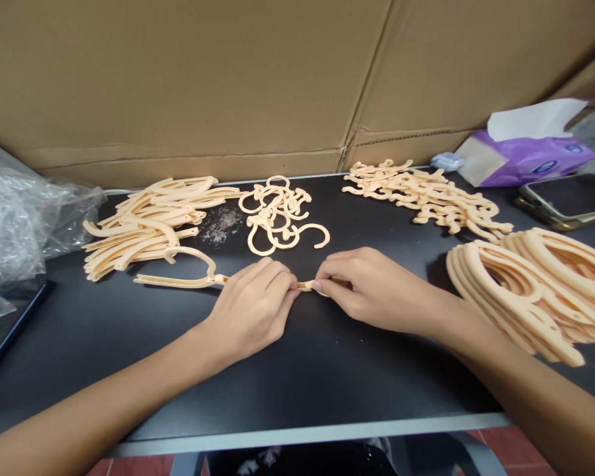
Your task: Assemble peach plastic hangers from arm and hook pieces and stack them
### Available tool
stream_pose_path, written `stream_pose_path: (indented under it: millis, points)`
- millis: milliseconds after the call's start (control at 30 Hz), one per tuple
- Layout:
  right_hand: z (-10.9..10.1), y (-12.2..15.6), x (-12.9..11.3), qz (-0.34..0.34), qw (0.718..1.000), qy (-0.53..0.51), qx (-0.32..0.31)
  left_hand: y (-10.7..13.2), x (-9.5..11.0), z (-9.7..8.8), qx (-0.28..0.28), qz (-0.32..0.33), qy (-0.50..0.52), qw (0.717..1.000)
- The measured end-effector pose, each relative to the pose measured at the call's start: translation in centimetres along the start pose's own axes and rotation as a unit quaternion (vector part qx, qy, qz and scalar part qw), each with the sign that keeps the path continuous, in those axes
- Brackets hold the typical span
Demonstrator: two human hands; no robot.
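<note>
Over the black table, my left hand (258, 297) is closed around the middle of a cream plastic hanger (173, 282). To the left of that hand lie one grooved arm and the curved hook (198, 254) of the hanger. My right hand (364, 287) pinches the hanger's other end with thumb and forefinger, a short way from the left fingertips. A small stretch of cream plastic shows between the two hands; the joint under my left hand is hidden. Just beyond my hands sits a heap of loose hanger hooks (277, 215).
Hanger arms (143, 225) are piled at the back left, near clear plastic wrap (20, 225). Small wavy pieces (426, 195) lie back right. Stacked hanger parts (520, 291), a phone (570, 198) and a purple tissue pack (525, 155) occupy the right. Cardboard (188, 79) walls the back.
</note>
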State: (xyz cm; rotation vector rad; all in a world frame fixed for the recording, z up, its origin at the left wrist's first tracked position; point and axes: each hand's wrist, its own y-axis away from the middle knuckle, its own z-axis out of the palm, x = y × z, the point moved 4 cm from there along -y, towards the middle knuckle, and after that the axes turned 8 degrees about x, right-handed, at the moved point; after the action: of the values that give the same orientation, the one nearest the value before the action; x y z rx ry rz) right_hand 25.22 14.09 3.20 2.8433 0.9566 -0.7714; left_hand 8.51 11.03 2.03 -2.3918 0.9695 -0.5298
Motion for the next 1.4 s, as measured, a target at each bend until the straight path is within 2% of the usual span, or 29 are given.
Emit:
stream_pose_path:
  millis: [467, 900, 1200, 1400]
  points:
    - [0.1, 0.1, -0.2, 0.009, 1.0, 0.007, -0.003, 0.1, -0.1, -0.1, 0.003, 0.013, 0.022, 1.0]
    - [0.1, 0.3, -0.9, 0.044, 0.996, 0.075, 0.001, 0.0, -0.2, 0.1, -0.009, 0.018, 0.027, 0.999]
    - [0.3, 0.4, -1.4, 0.002, 0.989, 0.147, -0.019, 0.0, -0.2, 0.0, -0.002, 0.019, 0.024, 1.0]
    - [0.7, 0.6, -1.5, -0.071, 0.984, 0.163, -0.006, 0.1, -0.3, 0.0, -0.001, 0.016, 0.033, 0.999]
